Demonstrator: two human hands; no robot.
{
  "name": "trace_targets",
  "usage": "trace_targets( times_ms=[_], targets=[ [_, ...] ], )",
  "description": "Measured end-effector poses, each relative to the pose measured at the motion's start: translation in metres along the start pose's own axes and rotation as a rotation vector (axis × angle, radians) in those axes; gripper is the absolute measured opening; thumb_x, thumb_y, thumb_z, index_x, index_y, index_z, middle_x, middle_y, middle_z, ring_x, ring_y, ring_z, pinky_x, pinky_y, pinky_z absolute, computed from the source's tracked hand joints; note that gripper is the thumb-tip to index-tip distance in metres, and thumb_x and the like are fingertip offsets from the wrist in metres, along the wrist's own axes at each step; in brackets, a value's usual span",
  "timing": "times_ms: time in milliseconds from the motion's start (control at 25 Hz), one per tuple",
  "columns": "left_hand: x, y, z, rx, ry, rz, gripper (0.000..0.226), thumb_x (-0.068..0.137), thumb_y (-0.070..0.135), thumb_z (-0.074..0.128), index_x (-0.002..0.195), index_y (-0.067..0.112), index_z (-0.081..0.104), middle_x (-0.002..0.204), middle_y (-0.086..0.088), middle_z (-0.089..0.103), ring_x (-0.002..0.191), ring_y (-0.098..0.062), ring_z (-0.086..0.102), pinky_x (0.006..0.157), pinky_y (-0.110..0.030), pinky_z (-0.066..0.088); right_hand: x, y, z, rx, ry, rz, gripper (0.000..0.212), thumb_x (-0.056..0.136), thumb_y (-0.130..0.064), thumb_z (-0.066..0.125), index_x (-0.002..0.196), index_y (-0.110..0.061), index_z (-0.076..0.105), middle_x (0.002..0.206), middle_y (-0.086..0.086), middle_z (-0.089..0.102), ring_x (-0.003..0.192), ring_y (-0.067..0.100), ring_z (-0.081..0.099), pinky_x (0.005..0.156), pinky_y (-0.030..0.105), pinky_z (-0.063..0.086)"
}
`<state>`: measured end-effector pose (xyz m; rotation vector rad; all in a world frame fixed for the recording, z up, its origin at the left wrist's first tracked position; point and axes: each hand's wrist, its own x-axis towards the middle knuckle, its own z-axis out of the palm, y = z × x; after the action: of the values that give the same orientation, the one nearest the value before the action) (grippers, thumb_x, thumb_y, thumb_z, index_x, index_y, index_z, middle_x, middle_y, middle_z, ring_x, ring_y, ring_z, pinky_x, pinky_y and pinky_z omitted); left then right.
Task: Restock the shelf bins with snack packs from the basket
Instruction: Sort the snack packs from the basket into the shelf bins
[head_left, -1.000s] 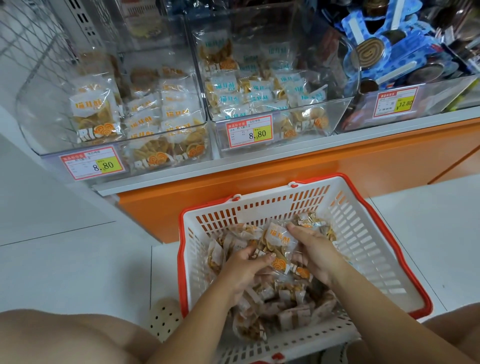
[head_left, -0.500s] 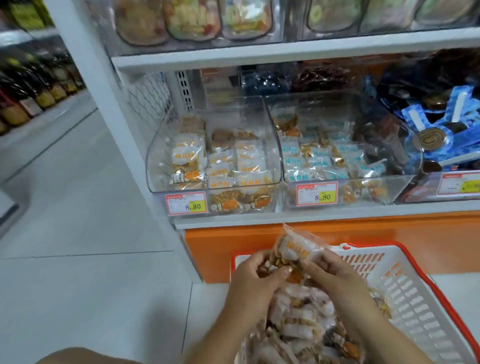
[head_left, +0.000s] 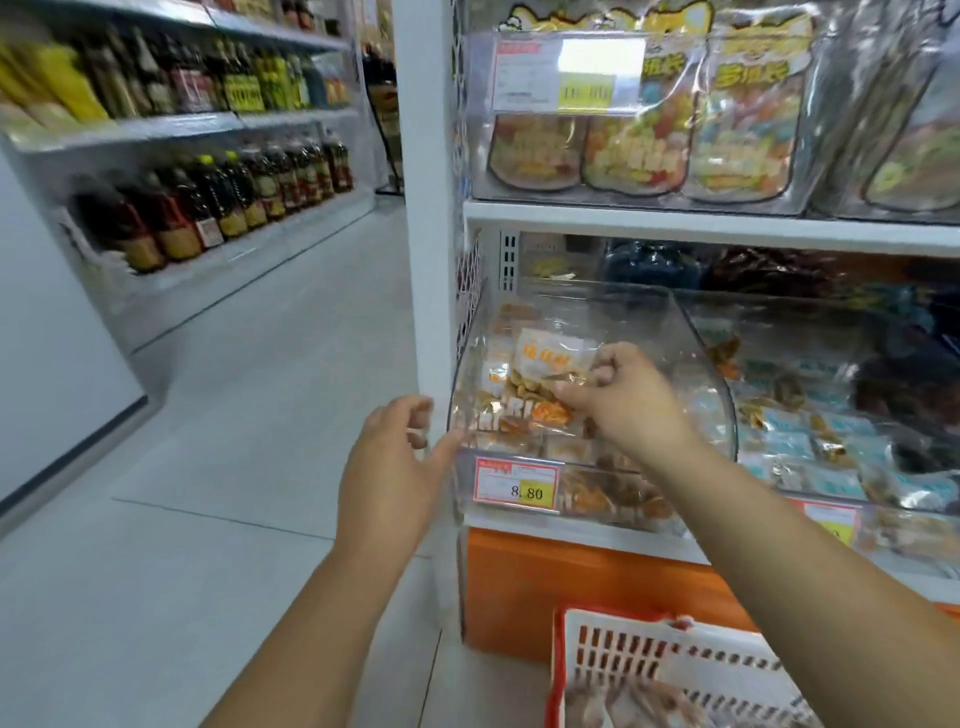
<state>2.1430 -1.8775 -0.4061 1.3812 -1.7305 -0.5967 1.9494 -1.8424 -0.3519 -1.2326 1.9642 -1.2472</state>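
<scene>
Nearest to us, the white slatted plastic basket (head_left: 623, 656) with a red rim sits on the floor at the lower edge of the view, with more wrapped packs lying in it. Half a second ago both hands held one pack just above this basket; we now have both hands raised to shelf height.

The left hand (head_left: 388, 470) has let go. Its fingers are loosely spread and slightly curled, holding nothing, just beside the front left corner of the clear curved plastic bin (head_left: 719, 387). We cannot tell whether the thumb touches the bin.

The right hand (head_left: 626, 402) alone now pinches the clear-film snack pack (head_left: 545, 364) between thumb and curled fingers, over the bin's open top and above the packs stocked there.

The snack pack shows a white label panel with orange characters at its top, golden-brown pieces in the middle, and an orange swirl with white letters lower down. It is somewhat blurred.

A red-framed price label (head_left: 517, 480) reading 8.80 is on the bin front.
</scene>
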Motion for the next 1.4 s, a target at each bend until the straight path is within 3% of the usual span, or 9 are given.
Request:
trace_targets(
  times_ms=[160,360,560,640,760,880,1000,1200,1400],
  targets=[
    [0.007,-0.011,0.011,-0.041,-0.049,-0.032,0.017,0.088,0.028,0.070,0.100,0.023,0.060,0.092,0.009,0.064,0.082,-0.005,0.060,0.065,-0.009,0.041,0.032,0.009,0.038,-0.420,-0.286,0.188,0.031,0.083,-0.032,0.075,0.075,-0.011,0.054,0.078,0.006,0.063,0.069,0.019,0.057,0.057,0.027,0.041],
    [0.011,-0.016,0.009,-0.098,-0.071,-0.037,0.015,0.086,0.026,0.072,0.095,0.024,0.061,0.085,0.013,0.063,0.079,-0.001,0.060,0.066,-0.002,0.041,0.041,0.012,0.050,-0.616,-0.318,0.193,0.038,0.081,-0.041,0.076,0.091,-0.006,0.063,0.091,0.008,0.069,0.086,0.024,0.065,0.063,0.029,0.043],
    [0.012,-0.013,0.009,-0.091,-0.066,-0.046,0.015,0.085,0.025,0.074,0.093,0.025,0.061,0.083,0.013,0.064,0.074,0.003,0.058,0.063,-0.002,0.042,0.037,0.008,0.053,-0.781,-0.367,0.195,0.042,0.084,-0.041,0.072,0.068,-0.009,0.049,0.067,0.003,0.052,0.059,0.015,0.049,0.049,0.026,0.036],
    [0.008,-0.012,0.009,-0.068,-0.056,-0.041,0.017,0.085,0.025,0.073,0.097,0.025,0.061,0.090,0.011,0.063,0.079,0.000,0.059,0.064,-0.005,0.043,0.034,0.004,0.041,-0.717,-0.332,0.162,0.039,0.083,-0.042,0.073,0.083,-0.006,0.056,0.078,0.003,0.058,0.067,0.017,0.056,0.058,0.026,0.044],
    [-0.002,-0.007,0.008,0.022,0.066,0.059,0.029,0.084,0.024,0.075,0.109,0.026,0.061,0.104,0.010,0.054,0.090,-0.008,0.056,0.076,-0.021,0.049,0.010,0.006,0.007,-0.389,-0.067,0.030,0.056,0.085,-0.036,0.072,0.132,-0.017,0.049,0.098,0.002,0.066,0.087,0.020,0.065,0.073,0.031,0.053],
    [-0.024,0.011,0.012,0.040,0.144,0.236,0.031,0.083,0.019,0.074,0.112,0.020,0.064,0.104,0.007,0.049,0.093,-0.015,0.056,0.078,-0.028,0.048,-0.043,0.024,-0.035,-0.142,0.041,-0.122,0.037,0.091,-0.030,0.065,0.126,-0.028,0.053,0.083,0.002,0.065,0.075,0.015,0.065,0.066,0.027,0.054],
    [-0.064,0.027,0.043,0.023,-0.046,0.382,0.028,0.085,0.019,0.072,0.112,0.019,0.064,0.104,0.007,0.052,0.092,-0.014,0.058,0.075,-0.027,0.051,-0.091,0.070,-0.068,-0.044,-0.021,-0.071,0.015,0.094,-0.024,0.061,0.106,-0.030,0.064,0.080,0.003,0.067,0.068,0.014,0.064,0.062,0.020,0.054],
    [-0.150,0.033,0.127,0.270,-0.665,0.537,0.047,0.095,0.031,0.058,0.140,0.030,0.044,0.134,0.010,0.044,0.118,-0.009,0.049,0.088,-0.026,0.048,-0.137,0.220,-0.095,-0.135,0.021,0.364,0.019,0.100,-0.015,0.048,0.108,-0.016,0.066,0.092,0.002,0.070,0.076,0.018,0.065,0.068,0.030,0.052],
    [-0.203,-0.015,0.199,0.291,-0.920,0.193,0.051,0.096,0.027,0.056,0.144,0.032,0.038,0.147,0.010,0.042,0.128,-0.011,0.048,0.103,-0.033,0.047,-0.168,0.310,-0.070,-0.255,-0.126,0.554,0.025,0.097,-0.018,0.053,0.122,-0.019,0.055,0.106,0.000,0.062,0.086,0.016,0.062,0.067,0.017,0.051]
  ],
)
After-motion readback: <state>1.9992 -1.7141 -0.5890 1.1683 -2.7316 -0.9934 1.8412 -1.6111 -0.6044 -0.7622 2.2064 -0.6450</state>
